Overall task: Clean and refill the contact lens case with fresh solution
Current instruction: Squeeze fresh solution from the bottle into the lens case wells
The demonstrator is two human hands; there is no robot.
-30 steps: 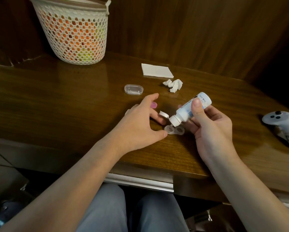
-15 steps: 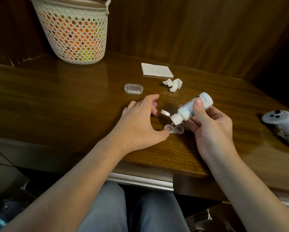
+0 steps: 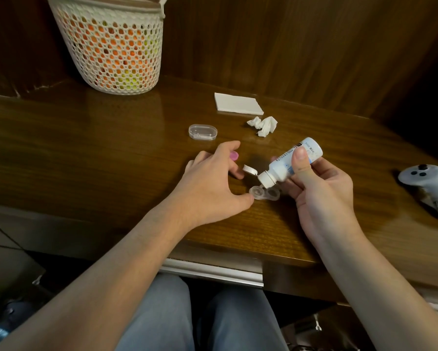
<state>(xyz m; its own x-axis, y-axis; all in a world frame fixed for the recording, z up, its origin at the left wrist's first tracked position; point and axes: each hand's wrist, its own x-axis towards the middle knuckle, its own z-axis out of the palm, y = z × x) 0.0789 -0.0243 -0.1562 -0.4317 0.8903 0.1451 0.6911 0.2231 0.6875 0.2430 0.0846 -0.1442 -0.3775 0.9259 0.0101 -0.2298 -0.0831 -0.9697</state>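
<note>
On the bench [image 3: 86,153], the lens case [image 3: 264,193] lies in the middle. The basket [image 3: 109,44] is at 10 o'clock, the tissue [image 3: 263,125] at 12, the controller [image 3: 430,188] at 3.

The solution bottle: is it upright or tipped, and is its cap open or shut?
Tipped, cap open. The bottle slants nozzle-down over the lens case, its flip cap hanging aside.

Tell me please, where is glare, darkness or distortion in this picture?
Head view: glare streaks the wooden table below the basket; the upper right corner and the space under the table are dark; wide-angle bending curves the table edge; the solution bottle looks sharp.
</note>
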